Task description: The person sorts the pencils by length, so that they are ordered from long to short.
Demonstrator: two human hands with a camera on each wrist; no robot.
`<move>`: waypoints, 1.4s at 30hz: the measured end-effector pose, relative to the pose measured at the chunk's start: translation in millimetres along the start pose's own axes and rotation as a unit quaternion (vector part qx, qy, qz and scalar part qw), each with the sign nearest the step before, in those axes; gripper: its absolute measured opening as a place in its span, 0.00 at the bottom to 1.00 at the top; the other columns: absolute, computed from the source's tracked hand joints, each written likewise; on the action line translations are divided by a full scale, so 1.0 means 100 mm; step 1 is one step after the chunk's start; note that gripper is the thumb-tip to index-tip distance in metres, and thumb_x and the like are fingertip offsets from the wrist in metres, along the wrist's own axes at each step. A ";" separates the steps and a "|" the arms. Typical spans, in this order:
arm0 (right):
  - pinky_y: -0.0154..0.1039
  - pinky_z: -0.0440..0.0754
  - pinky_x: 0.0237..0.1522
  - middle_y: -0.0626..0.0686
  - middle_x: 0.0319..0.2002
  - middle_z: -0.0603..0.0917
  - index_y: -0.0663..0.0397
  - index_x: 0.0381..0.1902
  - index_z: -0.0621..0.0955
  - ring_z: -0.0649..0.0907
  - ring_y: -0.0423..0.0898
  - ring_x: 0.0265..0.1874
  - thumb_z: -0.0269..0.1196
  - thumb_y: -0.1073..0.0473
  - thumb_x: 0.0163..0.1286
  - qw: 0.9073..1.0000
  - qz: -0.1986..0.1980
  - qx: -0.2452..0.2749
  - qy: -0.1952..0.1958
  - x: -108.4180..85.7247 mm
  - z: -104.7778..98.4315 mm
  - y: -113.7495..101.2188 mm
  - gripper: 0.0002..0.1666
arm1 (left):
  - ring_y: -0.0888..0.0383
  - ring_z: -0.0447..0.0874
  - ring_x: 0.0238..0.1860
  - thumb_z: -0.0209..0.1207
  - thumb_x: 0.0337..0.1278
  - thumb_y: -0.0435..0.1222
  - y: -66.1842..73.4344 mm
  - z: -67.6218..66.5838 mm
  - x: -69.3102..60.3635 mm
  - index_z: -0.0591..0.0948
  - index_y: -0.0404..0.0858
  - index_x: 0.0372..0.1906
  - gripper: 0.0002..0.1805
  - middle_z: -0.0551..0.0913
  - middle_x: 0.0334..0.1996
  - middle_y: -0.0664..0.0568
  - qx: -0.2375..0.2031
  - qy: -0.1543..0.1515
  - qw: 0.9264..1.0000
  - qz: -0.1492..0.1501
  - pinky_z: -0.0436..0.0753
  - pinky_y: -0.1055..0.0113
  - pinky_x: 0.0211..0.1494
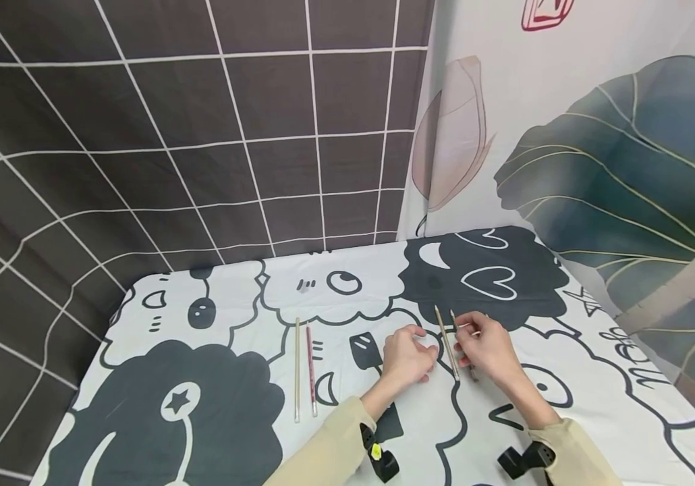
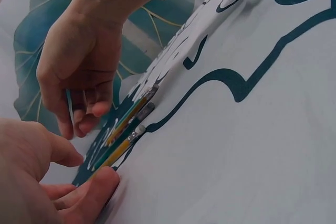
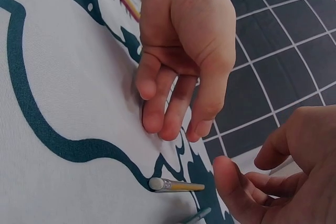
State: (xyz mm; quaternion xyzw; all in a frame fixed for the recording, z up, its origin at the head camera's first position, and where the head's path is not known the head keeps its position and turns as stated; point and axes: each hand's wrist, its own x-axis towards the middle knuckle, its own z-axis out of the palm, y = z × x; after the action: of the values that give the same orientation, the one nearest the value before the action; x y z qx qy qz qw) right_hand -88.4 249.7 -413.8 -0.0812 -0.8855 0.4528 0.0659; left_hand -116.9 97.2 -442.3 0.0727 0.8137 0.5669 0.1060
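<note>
Pencil (image 1: 447,343), right of centre: long axis near-vertical, tip upward. Left hand (image 1: 407,358), right hand (image 1: 488,347): fingers released. Lettering (image 1: 637,356), right: illegible.

A slim yellowish pencil (image 1: 447,343) with a whitish eraser end lies on the patterned cloth (image 1: 250,418), tip to the far side, another pencil (image 1: 474,373) near it, half hidden by the right hand (image 1: 488,347). Over leftward, a pale gold pencil (image 1: 297,371) and a red pencil (image 1: 311,371) lie side by side, apart.
</note>
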 end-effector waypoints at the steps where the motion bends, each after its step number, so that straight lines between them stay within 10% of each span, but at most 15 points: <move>1: 0.38 0.82 0.18 0.57 0.27 0.80 0.74 0.49 0.77 0.83 0.46 0.16 0.52 0.72 0.65 1.000 0.002 0.000 0.001 0.00 -0.01 0.00 0.16 | 0.64 0.75 0.07 0.65 0.51 0.28 0.00 0.01 0.00 0.82 0.33 0.46 0.14 0.79 0.14 0.60 -0.001 -0.001 1.000 0.000 0.75 0.70 0.13; 15: 0.38 0.82 0.19 0.57 0.28 0.80 0.73 0.49 0.77 0.82 0.47 0.17 0.52 0.71 0.65 1.000 0.024 0.002 0.013 -0.03 -0.06 0.06 0.16 | 0.64 0.75 0.06 0.66 0.48 0.28 0.02 0.14 0.04 0.81 0.32 0.44 0.14 0.79 0.14 0.60 0.000 -0.003 1.000 0.012 0.75 0.70 0.12; 29: 0.35 0.80 0.18 0.56 0.27 0.80 0.73 0.47 0.78 0.82 0.46 0.16 0.54 0.73 0.63 1.000 0.015 -0.011 0.017 -0.07 -0.16 0.10 0.15 | 0.67 0.71 0.05 0.69 0.43 0.31 0.02 0.23 0.12 0.82 0.28 0.47 0.21 0.74 0.07 0.61 0.112 0.027 0.991 0.070 0.73 0.75 0.22; 42: 0.34 0.79 0.17 0.54 0.27 0.79 0.72 0.43 0.79 0.81 0.44 0.13 0.57 0.73 0.58 1.000 0.012 -0.027 0.007 -0.06 -0.13 0.18 0.14 | 0.48 0.83 0.29 0.74 0.38 0.38 0.05 0.30 0.14 0.83 0.31 0.42 0.23 0.82 0.22 0.47 0.198 0.031 0.975 0.093 0.78 0.63 0.29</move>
State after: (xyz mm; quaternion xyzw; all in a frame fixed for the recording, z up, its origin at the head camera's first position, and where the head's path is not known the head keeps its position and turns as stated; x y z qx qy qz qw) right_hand -78.7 269.5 -421.1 -0.0968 -0.8959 0.4287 0.0646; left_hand -122.5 129.2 -448.3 0.1502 0.9022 0.4042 0.0106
